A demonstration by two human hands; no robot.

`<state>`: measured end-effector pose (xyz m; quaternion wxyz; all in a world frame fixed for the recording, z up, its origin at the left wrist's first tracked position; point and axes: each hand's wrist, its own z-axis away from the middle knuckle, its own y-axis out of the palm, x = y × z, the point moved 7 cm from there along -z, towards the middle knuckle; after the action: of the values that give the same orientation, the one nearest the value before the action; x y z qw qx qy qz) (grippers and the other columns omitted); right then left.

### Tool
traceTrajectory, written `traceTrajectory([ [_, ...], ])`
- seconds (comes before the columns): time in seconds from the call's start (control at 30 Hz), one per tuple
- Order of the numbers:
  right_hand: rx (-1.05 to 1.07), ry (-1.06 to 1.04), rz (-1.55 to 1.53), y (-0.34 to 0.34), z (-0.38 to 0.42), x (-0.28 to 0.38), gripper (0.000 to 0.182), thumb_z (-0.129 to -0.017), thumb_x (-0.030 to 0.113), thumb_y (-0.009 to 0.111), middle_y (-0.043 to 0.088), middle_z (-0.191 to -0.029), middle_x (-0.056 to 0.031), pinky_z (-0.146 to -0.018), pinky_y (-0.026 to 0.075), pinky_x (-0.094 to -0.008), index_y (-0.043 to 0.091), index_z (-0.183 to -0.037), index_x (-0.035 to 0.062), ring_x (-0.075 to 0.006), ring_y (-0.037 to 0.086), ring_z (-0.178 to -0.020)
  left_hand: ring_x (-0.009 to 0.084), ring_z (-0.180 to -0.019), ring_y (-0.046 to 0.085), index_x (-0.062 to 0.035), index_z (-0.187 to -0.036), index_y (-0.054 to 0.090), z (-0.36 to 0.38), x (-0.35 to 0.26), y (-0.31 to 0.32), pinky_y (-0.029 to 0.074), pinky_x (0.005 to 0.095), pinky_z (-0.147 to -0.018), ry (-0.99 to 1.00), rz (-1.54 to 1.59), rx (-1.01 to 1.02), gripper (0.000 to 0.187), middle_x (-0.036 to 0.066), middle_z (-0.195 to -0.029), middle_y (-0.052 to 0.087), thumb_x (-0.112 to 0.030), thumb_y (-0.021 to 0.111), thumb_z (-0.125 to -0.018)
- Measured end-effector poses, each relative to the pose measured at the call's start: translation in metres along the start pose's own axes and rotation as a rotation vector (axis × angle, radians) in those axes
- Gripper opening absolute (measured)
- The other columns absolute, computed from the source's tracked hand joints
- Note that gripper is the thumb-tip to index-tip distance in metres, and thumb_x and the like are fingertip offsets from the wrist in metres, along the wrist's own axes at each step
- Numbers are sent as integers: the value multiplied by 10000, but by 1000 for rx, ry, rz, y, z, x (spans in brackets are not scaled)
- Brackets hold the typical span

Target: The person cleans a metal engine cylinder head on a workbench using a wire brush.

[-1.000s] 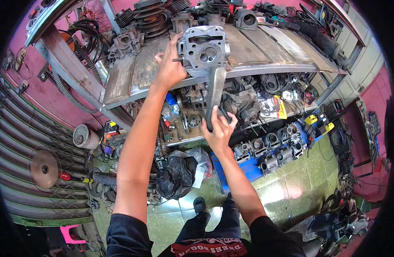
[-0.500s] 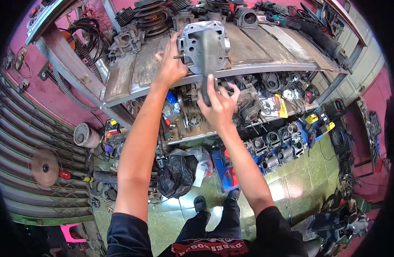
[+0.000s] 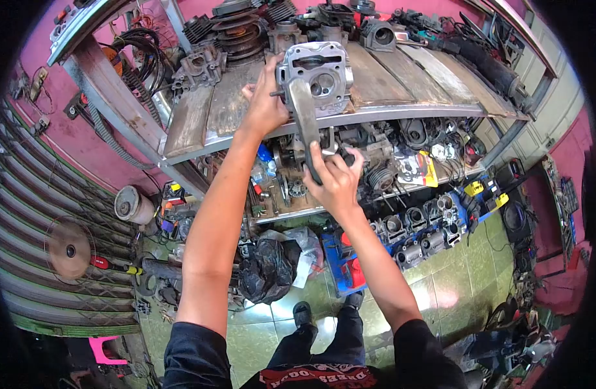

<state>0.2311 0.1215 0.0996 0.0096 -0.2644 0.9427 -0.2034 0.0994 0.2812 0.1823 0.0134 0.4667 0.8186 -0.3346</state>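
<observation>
A silver engine cylinder head (image 3: 341,81) is propped on the front edge of the wooden bench, its flat machined face turned toward me. My left hand (image 3: 267,104) is closed around its left side, with a short stud sticking out beside the fingers. In my right hand (image 3: 337,175) is a flat file (image 3: 304,110), held by its dark handle with the index finger stretched along it. The tip of the file overlaps the lower left of the face, while the round combustion chamber and a dark slot above it show uncovered.
Along the back of the wooden bench (image 3: 382,81) stand finned cylinders (image 3: 239,35) and other engine parts. More parts crowd the shelf below. On the floor are a black plastic bag (image 3: 265,272), a blue tray (image 3: 333,259) with several metal castings, and a fan (image 3: 69,251) at left.
My right hand has drawn the file down toward me and a little left, uncovering more of the cylinder head's face. My left hand keeps its hold.
</observation>
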Motion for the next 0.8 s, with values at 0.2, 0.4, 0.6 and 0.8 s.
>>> traceTrajectory([
  [0.2, -93, -7, 39, 1, -60, -12, 731, -761, 154, 833, 659, -719, -27, -1020, 390, -518, 616, -1456, 83, -171, 635, -731, 332, -1358, 519, -79, -1606, 256, 4, 13, 5, 277, 434, -990, 18, -104, -20, 959, 202, -1508, 507, 10, 603, -717],
  [0.4, -55, 112, 47, -9, 3, -25, 737, -772, 189, 823, 730, -726, -65, -1170, 249, -678, 609, -1474, 120, -252, 741, -1053, 349, -1364, 506, -91, -1618, 238, -2, 4, -1, 266, 427, -1027, 18, -43, -7, 988, 203, -1508, 503, 47, 537, -687],
  [0.6, -98, 98, 146, -18, -52, -46, 744, -786, 148, 818, 792, -973, -101, -1169, 296, -600, 581, -1488, 77, -218, 741, -1093, 318, -1514, 386, -178, -1596, 287, 1, 16, 5, 260, 477, -1090, -130, 23, 74, 933, 143, -1582, 455, 80, 576, -748],
  [0.8, -97, 127, 84, -14, -8, -42, 726, -787, 171, 825, 766, -859, -94, -1164, 297, -625, 597, -1469, 78, -233, 744, -1023, 332, -1456, 475, -191, -1565, 370, -5, 18, 4, 316, 485, -1080, -72, 253, 4, 927, 142, -1539, 524, 59, 639, -714],
])
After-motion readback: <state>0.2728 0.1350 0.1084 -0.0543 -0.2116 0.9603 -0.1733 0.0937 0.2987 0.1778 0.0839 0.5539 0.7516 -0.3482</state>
